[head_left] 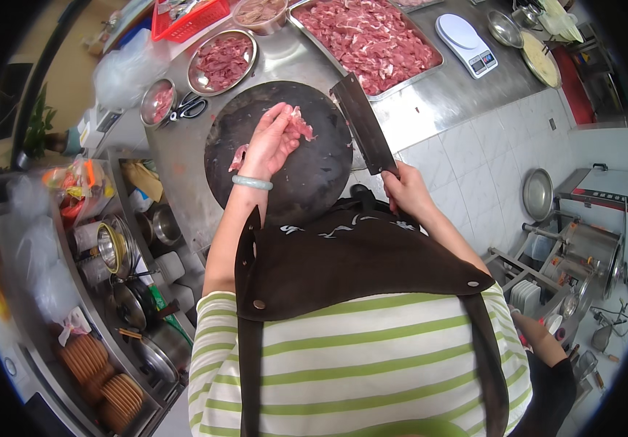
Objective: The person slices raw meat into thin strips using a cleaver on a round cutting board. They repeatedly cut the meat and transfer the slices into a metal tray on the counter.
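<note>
My left hand point(275, 139), with a pale bangle at the wrist, pinches a small piece of raw meat point(302, 124) above a round dark chopping board point(314, 169). Another meat piece point(238, 157) lies on the board, partly behind that hand. My right hand point(405, 188) grips the handle end of a cleaver point(365, 125), whose broad dark blade is held at the board's right edge. Beyond the board are a large metal tray point(341, 66) heaped with cut raw meat and a round metal dish point(255, 57) of meat pieces.
A small metal bowl point(145, 112) with meat and black-handled scissors point(191, 106) lie left of the board. A white kitchen scale point(464, 41) stands at the right. A red plastic basket point(191, 22) is at the back left. Another person's arm point(540, 338) shows at lower right.
</note>
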`<state>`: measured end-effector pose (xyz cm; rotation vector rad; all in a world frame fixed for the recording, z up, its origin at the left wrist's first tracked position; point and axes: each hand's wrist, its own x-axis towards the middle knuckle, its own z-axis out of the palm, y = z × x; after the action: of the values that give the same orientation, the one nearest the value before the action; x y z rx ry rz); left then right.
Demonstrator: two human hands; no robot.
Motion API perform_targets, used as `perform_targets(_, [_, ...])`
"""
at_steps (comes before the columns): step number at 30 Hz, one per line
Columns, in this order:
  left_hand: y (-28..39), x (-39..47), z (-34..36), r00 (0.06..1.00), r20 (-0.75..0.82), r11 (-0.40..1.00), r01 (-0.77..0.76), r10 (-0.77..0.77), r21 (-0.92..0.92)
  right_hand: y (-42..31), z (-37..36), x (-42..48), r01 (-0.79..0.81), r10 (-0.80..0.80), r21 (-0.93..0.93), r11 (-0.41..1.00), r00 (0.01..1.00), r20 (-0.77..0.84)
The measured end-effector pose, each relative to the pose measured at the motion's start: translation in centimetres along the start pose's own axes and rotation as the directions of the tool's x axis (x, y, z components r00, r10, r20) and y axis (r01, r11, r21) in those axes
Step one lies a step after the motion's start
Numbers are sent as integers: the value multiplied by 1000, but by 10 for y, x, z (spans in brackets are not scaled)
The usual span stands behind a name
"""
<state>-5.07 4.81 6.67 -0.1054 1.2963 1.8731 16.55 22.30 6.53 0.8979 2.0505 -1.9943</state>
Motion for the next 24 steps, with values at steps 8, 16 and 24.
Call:
perform_targets(8, [0,-13,-4,980,197,988,53,-24,-145,-2,3,4,0,0,9,1000,999,36])
perform_targets(16, [-11,-15,-2,984,175,999,-4,10,-34,-5,4,2,-2,2,5,1000,999,54])
perform_targets(24, [-20,-18,4,918,397,953,145,-29,-266,0,5,3,-17,16,7,1000,999,44])
